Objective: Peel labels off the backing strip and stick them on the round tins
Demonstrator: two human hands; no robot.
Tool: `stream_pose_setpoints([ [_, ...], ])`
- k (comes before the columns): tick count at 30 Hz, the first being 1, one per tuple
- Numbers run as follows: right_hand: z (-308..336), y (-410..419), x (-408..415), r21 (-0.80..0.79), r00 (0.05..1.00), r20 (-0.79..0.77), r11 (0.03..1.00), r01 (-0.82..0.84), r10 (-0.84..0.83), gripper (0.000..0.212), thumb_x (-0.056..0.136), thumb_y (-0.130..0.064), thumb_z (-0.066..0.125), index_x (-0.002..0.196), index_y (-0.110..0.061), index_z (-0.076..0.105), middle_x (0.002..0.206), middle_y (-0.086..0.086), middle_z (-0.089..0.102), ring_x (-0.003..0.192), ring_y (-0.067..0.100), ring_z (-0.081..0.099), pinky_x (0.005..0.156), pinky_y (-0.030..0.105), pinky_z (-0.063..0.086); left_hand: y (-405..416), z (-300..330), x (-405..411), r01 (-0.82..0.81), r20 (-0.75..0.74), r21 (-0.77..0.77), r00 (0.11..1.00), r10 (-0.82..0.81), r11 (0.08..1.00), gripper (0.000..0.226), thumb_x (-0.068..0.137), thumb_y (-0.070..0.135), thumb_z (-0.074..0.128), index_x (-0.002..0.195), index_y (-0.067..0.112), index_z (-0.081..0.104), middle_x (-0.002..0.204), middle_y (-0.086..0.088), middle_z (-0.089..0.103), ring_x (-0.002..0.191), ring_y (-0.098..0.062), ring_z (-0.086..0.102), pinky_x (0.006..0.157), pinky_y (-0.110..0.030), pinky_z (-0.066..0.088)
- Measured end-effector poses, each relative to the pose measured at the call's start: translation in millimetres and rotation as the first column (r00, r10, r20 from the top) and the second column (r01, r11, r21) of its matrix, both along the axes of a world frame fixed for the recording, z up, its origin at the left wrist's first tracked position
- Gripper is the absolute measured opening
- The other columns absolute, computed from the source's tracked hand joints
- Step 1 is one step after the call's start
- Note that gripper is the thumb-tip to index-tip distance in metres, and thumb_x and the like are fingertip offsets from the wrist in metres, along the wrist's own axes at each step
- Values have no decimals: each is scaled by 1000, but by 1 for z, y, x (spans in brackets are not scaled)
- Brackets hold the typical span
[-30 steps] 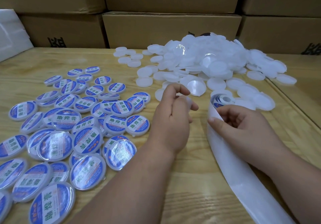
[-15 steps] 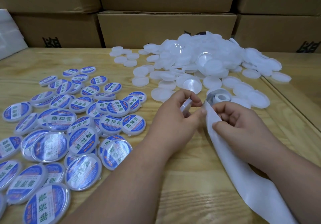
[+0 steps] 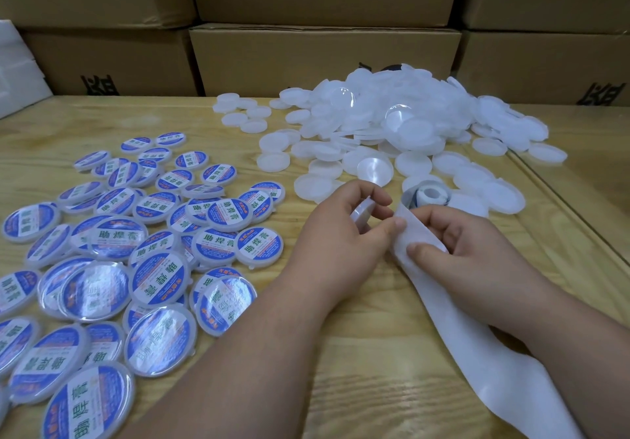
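Head view. A wooden table [image 3: 341,363] is shown with two populations of round tins. At the left, a spread of labelled tins [image 3: 112,254] is seen, each bearing a blue and white label; many overlap one another. At the centre and right, toward the far edge, a heap of unlabelled tins [image 3: 402,121] is seen, white and translucent, with loose ones scattered at its near margin. Cardboard boxes [image 3: 324,56] are stacked behind the table.

The left hand [image 3: 344,234] is held near the table's centre with its fingers curled; a bare tin [image 3: 362,213] is pinched on edge between thumb and fingers, and the thumb tip is brought up against the edge of the backing strip [image 3: 477,346]. The right hand [image 3: 467,251] is curled round the upper part of that strip, which is gripped between thumb and fingers. Beyond the fingers the strip is wound into a small label roll [image 3: 430,196], where a trace of blue print can be made out; the spent white backing is trailed toward the near right corner. Whether a label has been lifted free at the thumb cannot be told.

Progress is judged as partial: a large share of tins is already labelled, yet the unlabelled heap appears at least as large. The step in hand is judged to be the peeling of the next label for the tin that is held.
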State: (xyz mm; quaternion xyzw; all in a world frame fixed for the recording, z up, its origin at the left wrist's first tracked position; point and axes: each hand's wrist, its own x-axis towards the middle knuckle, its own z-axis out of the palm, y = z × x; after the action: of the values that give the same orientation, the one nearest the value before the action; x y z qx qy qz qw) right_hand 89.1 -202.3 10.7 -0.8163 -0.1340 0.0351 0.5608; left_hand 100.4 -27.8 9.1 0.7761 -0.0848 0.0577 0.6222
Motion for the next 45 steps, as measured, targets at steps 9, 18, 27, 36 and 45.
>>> stream_pose_setpoints([
  [9,4,1,-3,11,1000,-2,1000,-1,1,33,79,-23,53,100,-33,77,98,2,78,99,30,70,91,56,54,-1,0,0,-21,22,26,1000,20,999,18,86,27,79,90,35,63,93,19,69,76,-8,60,61,-4,42],
  [18,0,2,0,52,1000,26,999,-9,7,55,75,-12,48,116,-41,72,112,-14,76,107,5,70,88,32,52,1,0,1,-136,44,14,990,135,991,18,91,18,64,88,36,64,89,25,66,68,-2,59,56,-8,45],
  [27,-3,-1,3,89,998,-4,994,63,-63,47,72,-21,52,108,-47,66,90,2,76,81,36,69,76,52,57,2,6,1,-325,-18,-211,944,328,922,25,88,6,56,86,29,65,61,23,58,43,-1,44,41,-12,34],
  [36,-6,6,2,230,919,299,955,190,-255,31,89,-6,73,102,-33,67,65,0,55,58,6,50,54,14,42,0,10,-7,-106,-38,-226,994,100,968,19,79,23,61,89,32,75,74,20,66,60,-10,52,52,-16,45],
  [45,-6,9,0,262,862,417,946,190,-288,19,88,-7,74,93,-25,71,67,4,57,58,3,50,58,10,42,2,11,-9,-13,-2,-240,1000,13,971,17,77,24,59,82,24,75,58,18,61,55,0,52,51,-7,38],
])
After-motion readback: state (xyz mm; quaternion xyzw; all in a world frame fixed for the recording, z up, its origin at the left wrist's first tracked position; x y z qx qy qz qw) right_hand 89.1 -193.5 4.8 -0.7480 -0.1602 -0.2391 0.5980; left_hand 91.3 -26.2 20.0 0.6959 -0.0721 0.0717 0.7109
